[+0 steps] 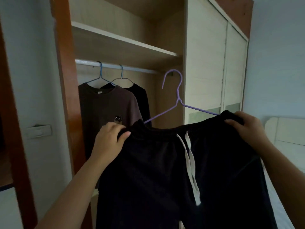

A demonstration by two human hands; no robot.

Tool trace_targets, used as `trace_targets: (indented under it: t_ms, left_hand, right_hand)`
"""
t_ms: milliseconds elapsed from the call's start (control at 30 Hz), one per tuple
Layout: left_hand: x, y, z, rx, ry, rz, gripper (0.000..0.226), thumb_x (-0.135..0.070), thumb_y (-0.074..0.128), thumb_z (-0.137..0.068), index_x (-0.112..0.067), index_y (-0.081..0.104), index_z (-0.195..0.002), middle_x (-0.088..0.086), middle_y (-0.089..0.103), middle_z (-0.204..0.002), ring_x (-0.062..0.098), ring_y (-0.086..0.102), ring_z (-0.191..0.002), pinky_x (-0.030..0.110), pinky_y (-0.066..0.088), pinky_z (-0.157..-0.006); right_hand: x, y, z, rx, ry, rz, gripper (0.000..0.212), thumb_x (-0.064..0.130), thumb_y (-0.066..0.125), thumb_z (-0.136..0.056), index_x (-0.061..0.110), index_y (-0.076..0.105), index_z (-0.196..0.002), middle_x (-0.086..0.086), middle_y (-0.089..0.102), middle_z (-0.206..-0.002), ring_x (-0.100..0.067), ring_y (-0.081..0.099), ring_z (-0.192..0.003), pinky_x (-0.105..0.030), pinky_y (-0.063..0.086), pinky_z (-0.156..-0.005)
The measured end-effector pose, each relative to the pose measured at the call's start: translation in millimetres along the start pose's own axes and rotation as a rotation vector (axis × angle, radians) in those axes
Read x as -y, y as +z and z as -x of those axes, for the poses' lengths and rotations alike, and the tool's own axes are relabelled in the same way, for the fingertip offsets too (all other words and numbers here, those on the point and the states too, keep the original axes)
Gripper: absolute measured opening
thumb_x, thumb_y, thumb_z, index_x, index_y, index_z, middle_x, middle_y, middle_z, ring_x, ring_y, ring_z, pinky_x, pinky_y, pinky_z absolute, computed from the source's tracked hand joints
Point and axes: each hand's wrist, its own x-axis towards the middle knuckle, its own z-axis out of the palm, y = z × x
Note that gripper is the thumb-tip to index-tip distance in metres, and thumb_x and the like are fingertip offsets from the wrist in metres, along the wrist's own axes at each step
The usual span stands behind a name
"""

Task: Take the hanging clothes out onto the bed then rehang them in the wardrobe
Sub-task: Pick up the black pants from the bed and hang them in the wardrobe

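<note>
Wooden wardrobe (125, 45), black trousers (148, 171), thin purple hanger (179, 100)

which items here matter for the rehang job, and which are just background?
Job: black trousers on purple hanger, gripped by left hand and right hand; rail; brown shirt; black top; bed.
Background: wall switch; sliding door; upper shelf.

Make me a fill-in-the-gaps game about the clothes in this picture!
1. The left hand and right hand grip the black trousers, which ride on a trouser hanger coloured ____.
2. The trousers' drawstring is ____.
3. The brown sweatshirt hangs in the wardrobe on a sweatshirt hanger coloured ____.
4. Behind the sweatshirt hangs another top, coloured ____.

Missing words: purple; white; blue; black.
</note>
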Motion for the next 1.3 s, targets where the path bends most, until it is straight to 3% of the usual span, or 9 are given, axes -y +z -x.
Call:
trace_targets:
  t_ms: [100, 200, 300, 367, 500, 733, 900, 1133, 1300]
  left_hand:
    - [1.6, 26.7, -21.5, 0.057, -0.037, 0.105, 0.035, -0.032, 0.045, -0.092, -0.007, 0.055, -0.114, 0.01, 0.062, -0.106, 0.027, 0.058, -0.098, 0.032, 0.042, -0.079]
    - [16.0, 58.4, -40.3, -0.036, -0.078, 0.111, 0.031, -0.03, 0.048, -0.091, -0.001, 0.058, -0.096, 0.015, 0.065, -0.085, 0.033, 0.06, -0.081, 0.032, 0.036, -0.067]
    - [33.9, 93.7, -53.5, -0.129, -0.118, 0.098, 0.028, -0.025, 0.055, -0.088, 0.002, 0.059, -0.082, 0.02, 0.063, -0.074, 0.039, 0.058, -0.073, 0.04, 0.04, -0.07]
    - [44.1, 114.1, -56.2, -0.136, -0.145, 0.101, 0.026, -0.023, 0.058, -0.086, 0.002, 0.06, -0.081, 0.019, 0.064, -0.073, 0.038, 0.058, -0.072, 0.043, 0.041, -0.072]
    - [72.9, 148.3, -53.2, -0.136, -0.142, 0.082, 0.021, -0.019, 0.066, -0.08, 0.002, 0.062, -0.078, 0.016, 0.066, -0.07, 0.037, 0.057, -0.067, 0.043, 0.041, -0.066]
    - [108.0, 197.7, -47.6, -0.079, -0.203, 0.123, 0.02, -0.018, 0.065, -0.079, 0.001, 0.063, -0.082, 0.017, 0.066, -0.073, 0.038, 0.059, -0.074, 0.046, 0.043, -0.07]
    - [127.2, 214.2, -48.9, -0.125, -0.269, 0.128, 0.022, -0.018, 0.064, -0.081, 0.003, 0.063, -0.086, 0.021, 0.066, -0.076, 0.042, 0.057, -0.077, 0.05, 0.042, -0.072]
    - [129.7, 236.1, -68.9, -0.168, -0.24, 0.072, 0.023, -0.021, 0.063, -0.081, 0.001, 0.063, -0.088, 0.019, 0.066, -0.08, 0.041, 0.056, -0.081, 0.05, 0.039, -0.074]
    - [129.1, 280.4, -89.1, -0.154, -0.216, 0.055, 0.026, -0.024, 0.06, -0.083, 0.001, 0.064, -0.084, 0.02, 0.065, -0.074, 0.041, 0.057, -0.074, 0.048, 0.039, -0.07]
  right_hand:
    - [1.1, 15.7, -8.9, -0.046, 0.021, 0.044, 0.016, 0.022, 0.063, -0.084, 0.006, 0.061, -0.087, -0.013, 0.06, -0.077, -0.027, 0.056, -0.077, -0.031, 0.036, -0.068]
    - [0.8, 32.3, -13.4, -0.032, 0.053, 0.098, 0.018, 0.024, 0.063, -0.084, 0.006, 0.062, -0.089, -0.009, 0.059, -0.077, -0.025, 0.054, -0.076, -0.029, 0.035, -0.067]
    - [-2.8, 52.3, -11.7, 0.054, 0.126, 0.151, 0.014, 0.028, 0.062, -0.084, 0.015, 0.06, -0.087, -0.002, 0.057, -0.073, -0.022, 0.053, -0.076, -0.028, 0.035, -0.065]
    - [-8.4, 68.2, -6.2, 0.114, 0.181, 0.182, 0.016, 0.03, 0.061, -0.085, 0.015, 0.06, -0.088, 0.001, 0.058, -0.072, -0.023, 0.054, -0.075, -0.029, 0.038, -0.06]
    - [-22.1, 103.7, 9.9, 0.203, 0.274, 0.2, 0.016, 0.027, 0.058, -0.088, 0.013, 0.061, -0.095, -0.009, 0.063, -0.086, -0.027, 0.058, -0.084, -0.033, 0.042, -0.072]
    - [-27.0, 137.0, 16.5, 0.319, 0.306, 0.329, 0.004, 0.024, 0.049, -0.092, 0.023, 0.053, -0.093, -0.005, 0.059, -0.086, -0.021, 0.054, -0.083, -0.015, 0.037, -0.062]
    - [-26.5, 161.7, 2.6, 0.279, 0.296, 0.339, 0.013, 0.026, 0.05, -0.092, 0.017, 0.057, -0.098, -0.003, 0.058, -0.086, -0.021, 0.054, -0.083, -0.027, 0.037, -0.073]
    - [-63.2, 195.0, -23.1, 0.195, 0.311, 0.325, 0.009, 0.022, 0.051, -0.092, 0.015, 0.055, -0.094, -0.007, 0.058, -0.084, -0.025, 0.052, -0.081, -0.029, 0.035, -0.072]
    - [-107.6, 212.1, -60.4, 0.23, 0.314, 0.35, 0.019, 0.026, 0.05, -0.092, 0.011, 0.058, -0.1, -0.006, 0.057, -0.084, -0.025, 0.052, -0.082, -0.031, 0.038, -0.073]
